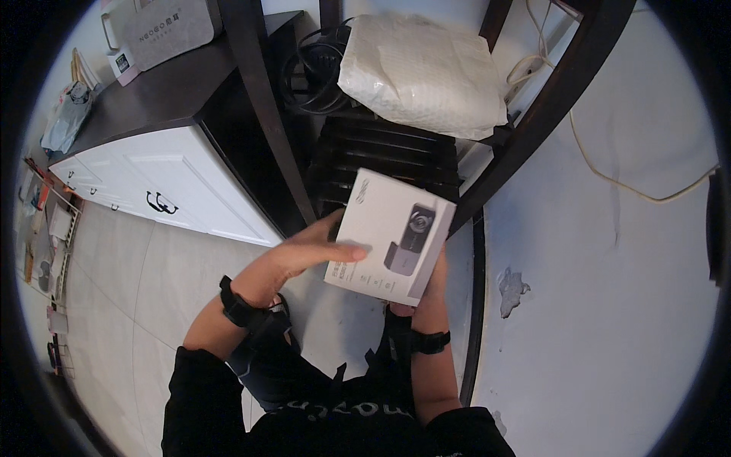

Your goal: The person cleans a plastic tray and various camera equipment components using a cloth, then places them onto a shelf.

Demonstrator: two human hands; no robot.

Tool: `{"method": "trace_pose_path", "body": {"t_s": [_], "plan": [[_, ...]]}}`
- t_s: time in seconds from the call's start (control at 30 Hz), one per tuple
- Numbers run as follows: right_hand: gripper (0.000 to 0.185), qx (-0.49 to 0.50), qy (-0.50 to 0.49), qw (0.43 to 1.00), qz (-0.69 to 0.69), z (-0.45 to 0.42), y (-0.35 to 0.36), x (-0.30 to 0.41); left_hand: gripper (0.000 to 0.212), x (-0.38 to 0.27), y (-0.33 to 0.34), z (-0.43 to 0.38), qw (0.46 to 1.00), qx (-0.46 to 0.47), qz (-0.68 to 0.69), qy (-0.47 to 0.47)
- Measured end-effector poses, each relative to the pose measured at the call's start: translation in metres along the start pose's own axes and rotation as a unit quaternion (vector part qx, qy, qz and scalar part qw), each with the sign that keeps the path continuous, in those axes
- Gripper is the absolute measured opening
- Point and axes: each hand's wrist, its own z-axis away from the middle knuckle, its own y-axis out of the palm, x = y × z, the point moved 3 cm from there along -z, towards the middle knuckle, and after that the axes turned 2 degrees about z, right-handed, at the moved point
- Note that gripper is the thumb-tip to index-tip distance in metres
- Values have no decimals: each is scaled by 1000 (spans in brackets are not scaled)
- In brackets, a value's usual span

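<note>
A white cardboard box (371,223) with a printed picture of a webcam-like device is held tilted in front of my body. My left hand (317,245) grips its left side, the thumb lying across the printed face and the fingers out of sight behind. From the lower right, my right hand (431,285) supports the box; most of it is hidden beneath. Just beyond the box is a black slatted shelf (388,149) of a dark rack. On the rack rests a white padded plastic package (422,77).
Coiled black cable (311,80) lies left of the package. A dark rack post (262,97) stands near a white-fronted cabinet (143,171), which carries a grey case (171,31) and a plastic bag (68,114). Rightward, a pale cable (622,191) hangs along the wall (599,314).
</note>
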Motion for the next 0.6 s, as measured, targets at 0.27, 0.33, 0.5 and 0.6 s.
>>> {"method": "trace_pose_path", "body": {"t_s": [0.27,0.33,0.5,0.6], "plan": [[32,-186,-259,869,378,-3,-47,14,122,53,-18,-27,990,-90,108,-28],[34,-167,-231,869,404,12,-42,20,117,55,-23,-34,985,-156,76,-12],[43,11,-389,639,664,19,12,3,103,72,-32,-51,964,-220,-152,2],[48,57,-413,586,695,2,68,-27,94,104,-36,-51,955,-218,-137,145]]}}
